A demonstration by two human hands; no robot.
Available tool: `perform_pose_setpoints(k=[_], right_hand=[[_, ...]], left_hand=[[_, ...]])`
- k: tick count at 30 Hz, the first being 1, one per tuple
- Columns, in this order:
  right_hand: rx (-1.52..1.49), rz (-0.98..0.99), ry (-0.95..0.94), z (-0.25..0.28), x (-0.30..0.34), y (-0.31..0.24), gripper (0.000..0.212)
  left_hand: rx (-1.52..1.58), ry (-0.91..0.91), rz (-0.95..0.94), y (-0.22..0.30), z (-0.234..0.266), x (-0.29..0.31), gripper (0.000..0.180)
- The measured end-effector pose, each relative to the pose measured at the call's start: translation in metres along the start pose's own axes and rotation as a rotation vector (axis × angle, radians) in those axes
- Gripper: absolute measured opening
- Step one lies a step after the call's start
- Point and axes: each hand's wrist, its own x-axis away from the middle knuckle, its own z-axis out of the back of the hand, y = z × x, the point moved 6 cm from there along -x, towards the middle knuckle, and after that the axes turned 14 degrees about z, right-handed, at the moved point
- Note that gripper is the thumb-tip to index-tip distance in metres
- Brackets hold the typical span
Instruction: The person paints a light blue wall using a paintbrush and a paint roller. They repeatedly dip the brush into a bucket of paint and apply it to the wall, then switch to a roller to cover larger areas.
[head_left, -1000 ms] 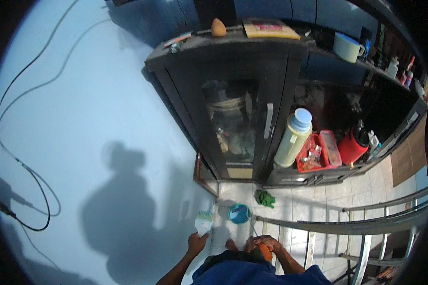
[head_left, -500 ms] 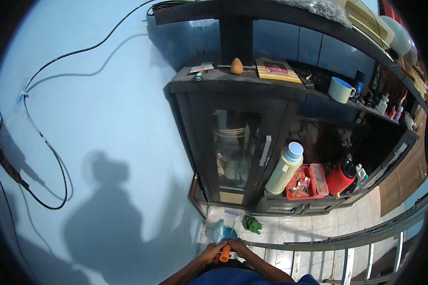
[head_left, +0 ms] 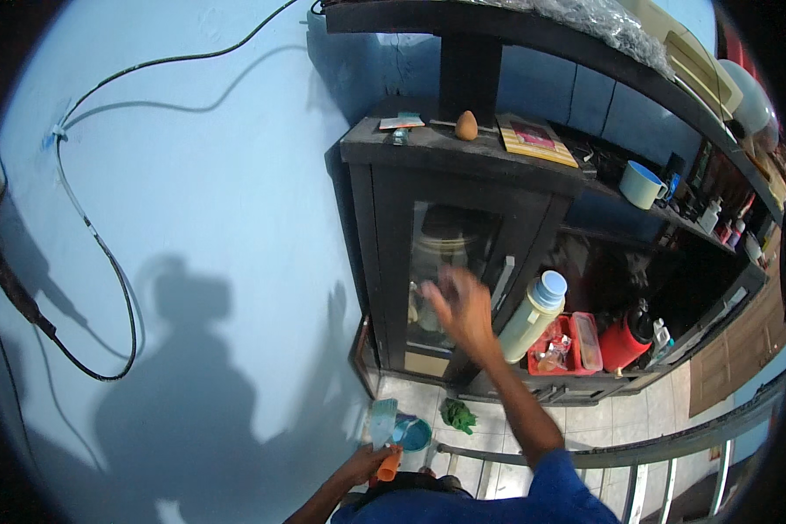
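Observation:
Low at the front, my left hand [head_left: 368, 463] is closed round the hollow orange handle of what looks like a paint roller [head_left: 389, 465]. Just beyond that hand is a blurred pale-blue shape [head_left: 382, 419]; whether it is the roller's head I cannot tell. A teal bucket [head_left: 417, 435] stands on the floor beside it. My right hand [head_left: 463, 306] is raised, holding nothing, its fingers apart and slightly blurred. It appears in front of the dark cabinet's glass door [head_left: 441, 231], left of the door handle [head_left: 504, 281]; any contact cannot be made out.
A cream flask [head_left: 533, 319], a red basket [head_left: 546, 360] and a red bottle [head_left: 624, 341] stand on the lower shelf. A brown egg-shaped object [head_left: 466, 126] and an enamel mug [head_left: 642, 185] sit higher. Green leaves [head_left: 458, 416] lie on the floor near a metal rail [head_left: 585, 458]. Cable hangs on the blue wall.
My right hand has left the orange handle and risen up and forward to the cabinet door, fingers spread. My left hand keeps the handle, slightly further left. The view has shifted a little.

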Motion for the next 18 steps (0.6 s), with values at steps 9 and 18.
perform_pose_setpoints(k=[9, 18], right_hand=[[0.634, 0.113, -0.024, -0.015, -0.252, -0.018, 0.049], [0.620, 0.019, -0.080, -0.029, -0.281, 0.023, 0.022]], left_hand=[[-0.192, 0.092, -0.091, -0.008, -0.005, 0.018, 0.044], [-0.113, 0.185, -0.085, 0.002, -0.006, 0.013, 0.038]])
